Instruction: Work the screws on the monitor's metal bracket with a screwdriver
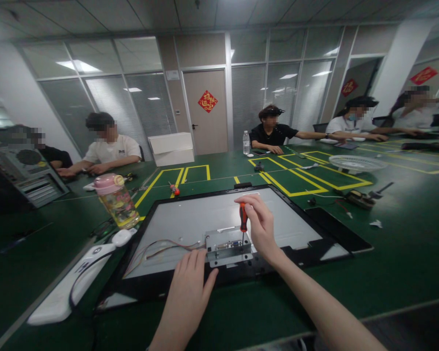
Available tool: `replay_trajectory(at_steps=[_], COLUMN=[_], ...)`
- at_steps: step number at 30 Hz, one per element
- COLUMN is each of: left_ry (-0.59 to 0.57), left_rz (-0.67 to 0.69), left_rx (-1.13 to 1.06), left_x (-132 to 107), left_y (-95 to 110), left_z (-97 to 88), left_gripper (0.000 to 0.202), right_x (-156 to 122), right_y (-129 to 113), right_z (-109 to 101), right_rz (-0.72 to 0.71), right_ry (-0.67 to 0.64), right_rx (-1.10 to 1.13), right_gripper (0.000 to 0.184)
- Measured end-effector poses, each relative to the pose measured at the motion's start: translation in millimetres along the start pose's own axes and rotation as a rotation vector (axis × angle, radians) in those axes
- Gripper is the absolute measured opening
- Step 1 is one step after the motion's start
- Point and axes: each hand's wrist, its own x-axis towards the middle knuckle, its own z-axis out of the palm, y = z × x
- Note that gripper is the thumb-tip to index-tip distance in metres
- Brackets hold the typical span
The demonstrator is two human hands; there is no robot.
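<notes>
The person's left hand [190,277], thumb spread, rests at the near edge of a black-framed grey panel [190,214] on the green table [406,263], beside a silver bracket [225,254] where a red-and-black screwdriver [243,218] stands upright, pinched by the right hand [262,226].

On the table [406,263]: display panel [190,209], before the person. On the panel, toward its near edge: bracket [223,253]; upright at the bracket, screwdriver [243,218], within the right hand [260,222]. Left hand [190,275]: at the bracket's left end. Left of the panel: drinking bottle [117,204], long device [68,292] nearer, computer case [25,165] farther out. Right: slab [342,231]. Beyond: carton [173,148], left; water bottle [246,144], centre; round tray [358,163], right.
</notes>
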Motion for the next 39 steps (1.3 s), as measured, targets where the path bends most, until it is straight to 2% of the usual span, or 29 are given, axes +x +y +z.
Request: replay_trajectory(at_steps=[4, 11, 17, 24, 30, 34, 39], left_ry=[0.004, 0.032, 0.028, 0.026, 0.035, 0.031, 0.037], left_rz=[0.009, 0.026, 0.017, 0.01, 0.012, 0.014, 0.01], left_rx=[-0.013, -0.003, -0.002, 0.019, 0.026, 0.018, -0.002], left_x=[-1.0, -0.7, -1.0, -0.6, -0.5, -1.0, -1.1], left_y=[-0.5, -2.0, -1.0, -0.1, 0.1, -0.2, -0.9], left_z=[1.1, 2.2, 1.5, 0.7, 0.3, 0.4, 1.6], left_gripper=[0.036, 0.036, 0.037, 0.036, 0.035, 0.035, 0.035], right_x=[-1.0, 2.2, -0.2, 0.1, 4.7, 3.8, 1.7], right_y=[2.2, -3.9, 0.0, 0.2, -8.0, -8.4, -5.0], right_z=[0.4, 2.3, -0.3, 0.7, 3.4, 3.8, 2.0], right_rz=[0.024, -0.033, 0.029, 0.113, 0.006, 0.013, 0.162], right_ry=[-0.017, 0.029, -0.041, -0.105, -0.159, -0.136, -0.197], right_rx=[0.037, -0.046, 0.034, 0.085, 0.061, 0.044, 0.172], right_gripper=[0.021, 0.009, 0.024, 0.022, 0.003, 0.01, 0.023])
